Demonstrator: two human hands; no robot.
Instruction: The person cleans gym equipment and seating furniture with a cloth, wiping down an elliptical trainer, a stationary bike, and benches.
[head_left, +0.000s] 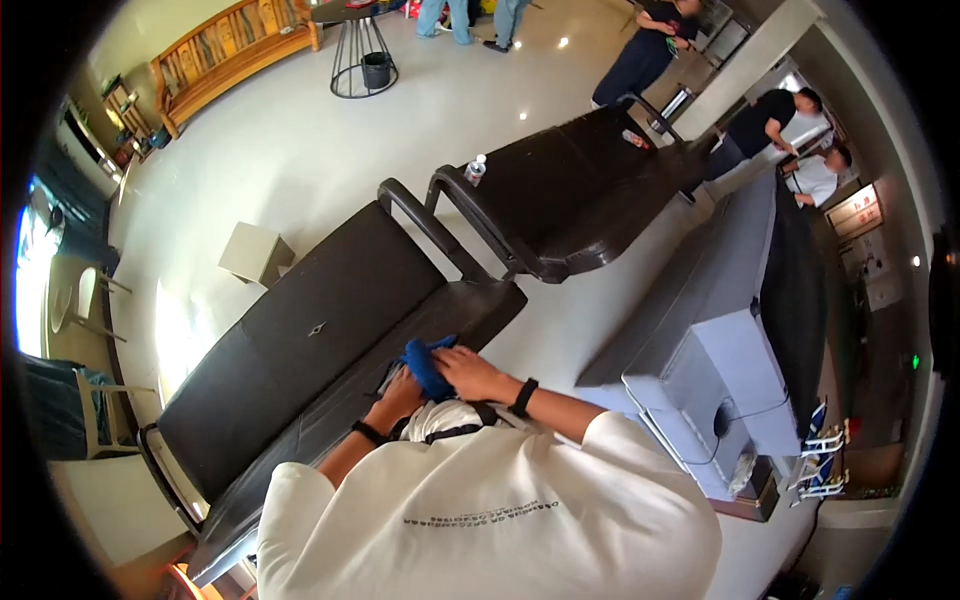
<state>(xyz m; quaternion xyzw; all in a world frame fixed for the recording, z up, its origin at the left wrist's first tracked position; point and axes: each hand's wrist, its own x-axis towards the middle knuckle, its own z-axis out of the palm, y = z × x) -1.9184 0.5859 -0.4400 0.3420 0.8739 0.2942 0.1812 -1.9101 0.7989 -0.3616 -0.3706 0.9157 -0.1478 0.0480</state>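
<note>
A bunched blue cloth (426, 370) lies between my hands, just above the seat of a dark bench with a padded back (300, 330). My right hand (466, 373) grips it from the right, fingers curled over its upper edge. Against its left side rests my left hand (402, 394), the fingertips partly hidden by the cloth. A bit of grey and black material shows beside the left fingers; what it is I cannot tell. Both wrists wear black bands.
A second dark bench (570, 172) stands beyond, bearing a clear bottle (475, 170) and a small red packet (635, 139). A grey sofa (675, 300) is at right. A pale box-shaped stool (255, 251) sits behind the near bench. Several people stand farther off.
</note>
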